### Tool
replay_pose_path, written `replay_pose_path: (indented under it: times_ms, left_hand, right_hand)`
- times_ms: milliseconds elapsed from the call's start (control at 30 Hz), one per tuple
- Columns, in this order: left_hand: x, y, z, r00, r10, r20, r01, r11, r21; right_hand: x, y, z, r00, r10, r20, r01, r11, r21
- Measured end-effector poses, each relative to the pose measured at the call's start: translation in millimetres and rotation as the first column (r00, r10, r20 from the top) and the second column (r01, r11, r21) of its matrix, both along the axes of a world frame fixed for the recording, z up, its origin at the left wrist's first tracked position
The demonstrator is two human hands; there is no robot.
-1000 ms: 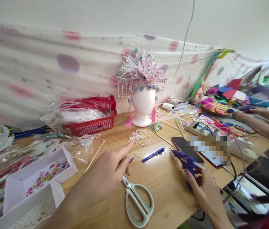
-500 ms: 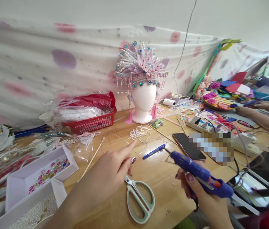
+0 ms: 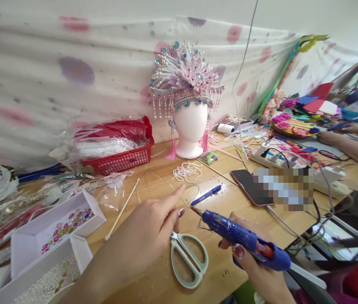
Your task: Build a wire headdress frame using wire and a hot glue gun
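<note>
My left hand (image 3: 148, 230) is over the table with its index finger stretched forward and the thumb apart. I see nothing held in it; the undersides of its fingers are hidden. Just beyond the fingertip are a coiled string of white beads (image 3: 187, 172) and thin loops of wire. My right hand (image 3: 245, 253) is wrapped around a blue hot glue gun (image 3: 239, 236), whose metal nozzle points left, close to the left fingertip. A blue pen (image 3: 206, 195) lies behind the nozzle. Green-handled scissors (image 3: 189, 261) rest beneath and between my hands, their blades partly covered by my left hand.
A white foam head (image 3: 192, 126) wears a pink beaded headdress (image 3: 194, 78). Left are a red basket (image 3: 123, 159) and white boxes (image 3: 23, 253) of gems and beads. Right are a phone (image 3: 250, 185), a power strip (image 3: 270, 158) with cables, and another person's hands (image 3: 327, 137).
My right hand has brought the glue gun leftward, so its nozzle is nearer my left fingertip. The left hand keeps nearly the same pose. The view has shifted slightly.
</note>
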State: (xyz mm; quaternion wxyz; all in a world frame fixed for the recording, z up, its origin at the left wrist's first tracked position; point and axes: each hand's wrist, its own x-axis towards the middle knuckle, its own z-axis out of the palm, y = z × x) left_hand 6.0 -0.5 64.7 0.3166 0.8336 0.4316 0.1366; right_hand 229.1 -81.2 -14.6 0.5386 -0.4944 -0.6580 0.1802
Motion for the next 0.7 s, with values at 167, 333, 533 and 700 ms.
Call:
replay_pose_path:
  times_ms: [167, 333, 533, 700]
  left_hand:
    - [-0.2, -1.0, 0.0, 1.0, 0.002, 0.007, -0.002, 1.0, 0.013]
    - [0.0, -2.1, 1.0, 1.0, -0.004, 0.011, 0.004, 1.0, 0.015]
    - [0.7, -1.9, 0.6, 1.0, -0.009, 0.014, 0.009, 1.0, 0.011]
    - [0.7, -2.1, -0.1, 1.0, -0.011, 0.022, 0.011, 1.0, 0.001]
  right_hand:
    - [-3.6, 2.6, 4.7, 0.998, -0.013, 0.066, 0.012, 1.0, 0.015]
    - [-4.9, 2.0, 9.2, 0.994, -0.03, 0.108, 0.028, 0.999, 0.026]
    - [-4.1, 1.1, 5.9, 0.989, -0.037, 0.143, 0.035, 0.999, 0.016]
    - [-5.2, 2.4, 5.8, 0.988, -0.044, 0.147, 0.039, 0.999, 0.036]
